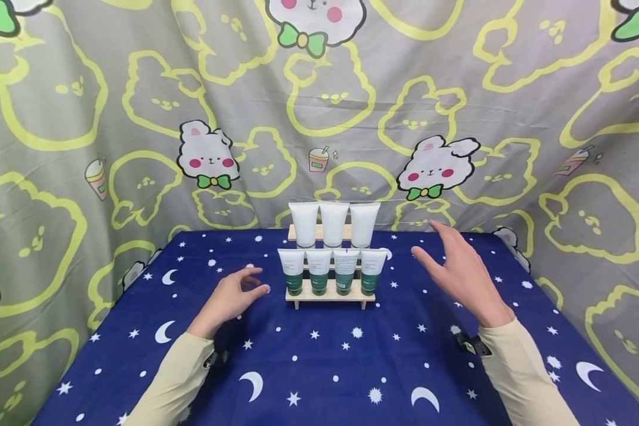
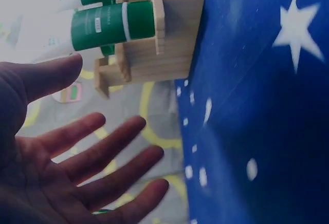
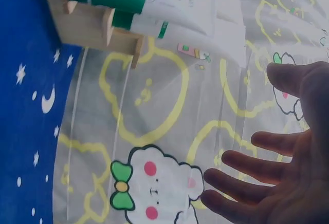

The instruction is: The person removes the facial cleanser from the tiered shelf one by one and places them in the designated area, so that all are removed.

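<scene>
A small wooden tiered rack (image 1: 330, 297) stands on the table, bearing squeeze tubes in two rows. Several white-and-green tubes (image 1: 319, 269) line its front step, caps down. Three white tubes (image 1: 334, 223) stand on the higher step behind. To the left of the rack, my left hand (image 1: 233, 299) hovers with fingers spread and nothing in it. My right hand (image 1: 465, 275) is raised off to the right, farther from the rack, also holding nothing. The left wrist view puts a green-and-white tube (image 2: 97, 29) just beyond the thumb. In the right wrist view, the tubes (image 3: 172, 0) are apart from the fingers.
A dark blue cloth (image 1: 319, 378) with white stars and moons covers the table. Behind it and along both sides hangs a grey curtain (image 1: 266, 100) printed with yellow outlines and white rabbits. Each wrist wears a small dark device, the right one (image 1: 474, 344) plainer to see.
</scene>
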`<state>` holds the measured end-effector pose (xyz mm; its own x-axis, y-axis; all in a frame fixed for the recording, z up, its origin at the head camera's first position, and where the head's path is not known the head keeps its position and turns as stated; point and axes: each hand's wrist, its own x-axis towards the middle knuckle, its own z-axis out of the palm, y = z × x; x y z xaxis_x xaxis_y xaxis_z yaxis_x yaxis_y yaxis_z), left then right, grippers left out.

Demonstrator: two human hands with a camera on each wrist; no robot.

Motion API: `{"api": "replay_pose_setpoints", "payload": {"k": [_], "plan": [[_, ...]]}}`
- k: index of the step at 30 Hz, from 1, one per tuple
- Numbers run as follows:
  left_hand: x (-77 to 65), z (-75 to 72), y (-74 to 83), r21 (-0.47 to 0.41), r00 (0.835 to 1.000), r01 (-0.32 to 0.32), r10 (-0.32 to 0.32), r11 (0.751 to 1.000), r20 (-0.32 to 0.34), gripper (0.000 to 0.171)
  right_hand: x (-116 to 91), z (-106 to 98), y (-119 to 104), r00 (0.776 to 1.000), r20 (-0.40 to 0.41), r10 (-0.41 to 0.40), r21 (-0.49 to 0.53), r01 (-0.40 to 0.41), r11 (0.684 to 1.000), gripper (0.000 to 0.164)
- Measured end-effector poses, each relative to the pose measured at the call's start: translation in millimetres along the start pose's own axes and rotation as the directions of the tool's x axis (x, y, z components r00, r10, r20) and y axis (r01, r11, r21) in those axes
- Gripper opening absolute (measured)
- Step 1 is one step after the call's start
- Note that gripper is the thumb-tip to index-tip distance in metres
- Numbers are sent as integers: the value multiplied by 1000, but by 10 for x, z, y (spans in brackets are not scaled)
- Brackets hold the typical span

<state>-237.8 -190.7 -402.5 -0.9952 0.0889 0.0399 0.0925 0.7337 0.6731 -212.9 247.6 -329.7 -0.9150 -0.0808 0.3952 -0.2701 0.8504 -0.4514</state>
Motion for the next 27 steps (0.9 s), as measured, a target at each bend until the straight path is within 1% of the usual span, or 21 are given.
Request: {"api": "replay_pose_setpoints", "payload": {"k": [3,7,9,12,14,19,23,25,27], "plan": [[56,33,-44,-86,1000,16,-14,996,15,51,69,25,-59,1000,0,-5,23,5,1000,77],[121,74,-72,-189,998,45,-38,981,41,47,156,65,-100,1000,7,0,101,-1,995,75],[151,97,-90,-258,996,63,-45,964,75,48,197,97,-104,1000,11,3,144,-5,990,73],[183,136,-117,-367,989,99,-50,925,140,51,257,153,-104,1000,12,11,183,-13,983,72],[193,158,-131,-422,983,123,-52,898,176,53,296,191,-108,1000,12,20,205,-22,979,71],[205,193,-143,-489,972,161,-51,857,229,54,386,267,-153,999,26,24,273,-30,962,68],[219,229,-134,-545,963,180,-34,819,267,54,441,312,-189,1000,27,10,296,-17,955,68],[229,252,-132,-561,960,181,-22,808,278,53,466,330,-198,1000,25,10,305,-17,952,68],[238,275,-130,-569,959,181,-16,802,282,52,490,352,-199,1000,28,15,317,-23,948,67]]}}
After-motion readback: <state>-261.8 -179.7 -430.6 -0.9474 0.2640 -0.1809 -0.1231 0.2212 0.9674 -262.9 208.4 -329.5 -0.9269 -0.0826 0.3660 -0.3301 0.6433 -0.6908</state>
